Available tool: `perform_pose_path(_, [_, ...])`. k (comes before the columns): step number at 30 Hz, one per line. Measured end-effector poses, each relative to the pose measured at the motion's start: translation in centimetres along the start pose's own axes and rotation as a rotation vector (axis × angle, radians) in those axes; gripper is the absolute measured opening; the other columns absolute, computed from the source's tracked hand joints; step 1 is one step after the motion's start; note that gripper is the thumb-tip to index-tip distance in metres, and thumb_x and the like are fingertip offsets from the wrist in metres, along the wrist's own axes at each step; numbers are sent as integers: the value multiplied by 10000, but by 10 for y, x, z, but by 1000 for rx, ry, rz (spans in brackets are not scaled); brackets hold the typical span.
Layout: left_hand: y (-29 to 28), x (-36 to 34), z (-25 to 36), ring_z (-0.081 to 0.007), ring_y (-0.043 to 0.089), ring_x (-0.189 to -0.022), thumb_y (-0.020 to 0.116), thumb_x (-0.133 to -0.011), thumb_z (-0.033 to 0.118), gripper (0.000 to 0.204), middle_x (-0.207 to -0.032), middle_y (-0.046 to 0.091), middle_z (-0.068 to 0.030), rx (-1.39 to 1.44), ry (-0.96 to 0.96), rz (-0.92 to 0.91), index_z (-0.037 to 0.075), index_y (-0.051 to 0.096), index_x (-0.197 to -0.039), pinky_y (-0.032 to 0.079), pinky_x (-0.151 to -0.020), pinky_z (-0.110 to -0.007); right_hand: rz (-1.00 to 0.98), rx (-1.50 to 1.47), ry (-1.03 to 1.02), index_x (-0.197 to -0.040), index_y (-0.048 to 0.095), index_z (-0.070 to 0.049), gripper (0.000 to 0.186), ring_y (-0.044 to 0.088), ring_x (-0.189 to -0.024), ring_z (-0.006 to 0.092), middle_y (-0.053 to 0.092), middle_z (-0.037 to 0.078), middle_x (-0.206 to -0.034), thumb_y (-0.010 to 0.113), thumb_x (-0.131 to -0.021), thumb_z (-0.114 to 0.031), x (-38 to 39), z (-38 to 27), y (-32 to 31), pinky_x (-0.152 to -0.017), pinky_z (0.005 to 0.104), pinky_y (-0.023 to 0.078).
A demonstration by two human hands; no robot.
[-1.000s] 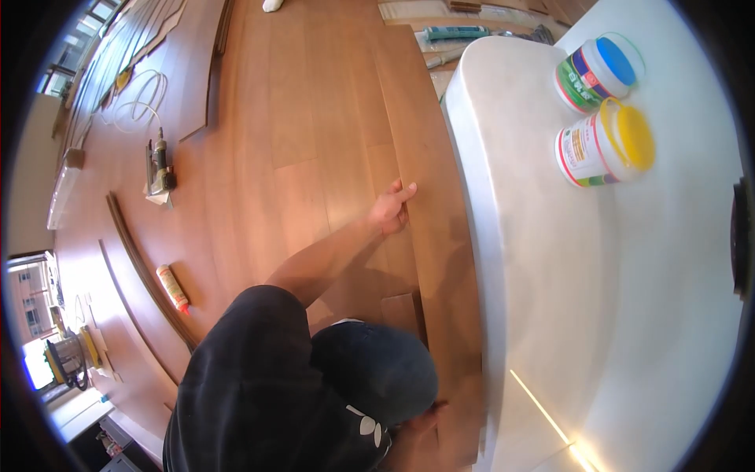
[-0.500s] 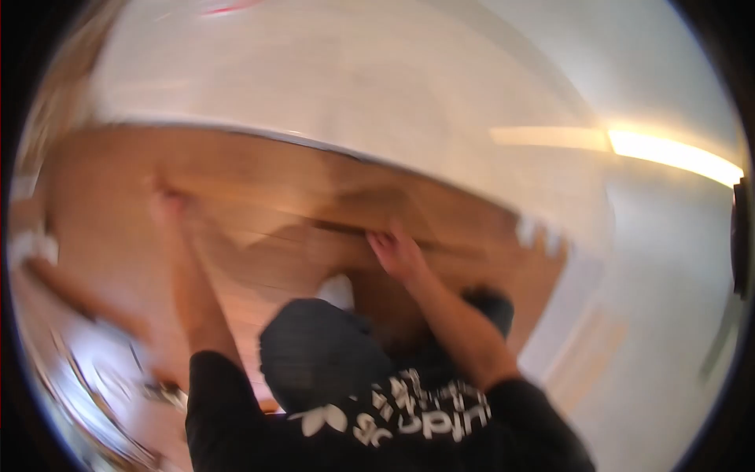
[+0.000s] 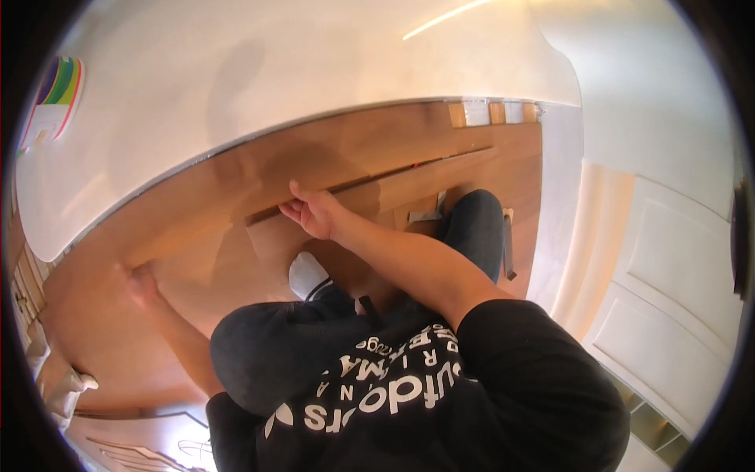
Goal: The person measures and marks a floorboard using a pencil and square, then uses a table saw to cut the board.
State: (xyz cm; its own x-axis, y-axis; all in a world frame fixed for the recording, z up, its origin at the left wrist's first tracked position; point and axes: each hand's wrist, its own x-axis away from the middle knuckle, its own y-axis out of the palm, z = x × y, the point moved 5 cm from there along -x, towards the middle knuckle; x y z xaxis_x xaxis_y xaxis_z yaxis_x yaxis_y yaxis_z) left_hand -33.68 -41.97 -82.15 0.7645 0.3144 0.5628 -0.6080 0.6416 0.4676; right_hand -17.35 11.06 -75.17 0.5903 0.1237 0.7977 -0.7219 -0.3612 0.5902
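Low over the wood-plank floor (image 3: 216, 271), my right hand (image 3: 314, 214) has its fingers curled and its thumb pointing away from me. It is at the near-left end of a long wooden floor plank (image 3: 377, 187), whose far edge shows a dark gap. Whether the fingers grip a plank edge is hidden. Farther left, my left hand (image 3: 141, 285) is down by the floorboards and smeared by motion, so its fingers cannot be read. My white-socked foot (image 3: 307, 275) lies between my arms, near the plank's left end.
A pale sheet-like surface (image 3: 330, 71) borders the boards on the far side, with a colourful bucket (image 3: 59, 98) on it. Wood spacers (image 3: 497, 112) line the far-right edge. Near my right knee are a grey metal piece (image 3: 429, 211) and a dark bar (image 3: 510, 248). White cabinet doors (image 3: 668, 244) stand right.
My view has turned, and the boards now slant up toward the right. Both hands appear farther left and my left hand lower in the picture. My right hand shows more sharply now.
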Motion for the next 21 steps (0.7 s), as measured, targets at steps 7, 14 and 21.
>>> perform_pose_path(7, [24, 24, -75, -294, 601, -1250, 511, -1101, 254, 390, -1386, 628, -165, 31, 12, -43, -22, 565, -1371, 514, -1074, -438, -86, -11, 25, -1210, 628, -110, 261, 646, -1134, 190, 675, 22, -1218, 715, -999, -236, -26, 35, 1, -1054, 385, 519])
perform_pose_path(14, [21, 23, -61, -302, 608, -1226, 471, -1114, 257, 396, -1381, 624, -160, -31, 1, -31, -27, 549, -1379, 531, -1049, -442, -95, 1633, -459, -1095, 704, -70, 260, 724, -939, 327, 748, 157, -1016, 683, -956, -288, 63, -53, -11, -846, 426, 578])
perform_pose_path(21, [26, 13, -74, -299, 623, -1201, 527, -1093, 231, 332, -1308, 669, -130, -2, -4, 10, -1, 601, -1320, 543, -1031, -457, 272, 2223, -918, -1262, 627, -143, 350, 675, -1022, 407, 716, 161, -1065, 666, -961, -315, 161, -188, -106, -873, 498, 558])
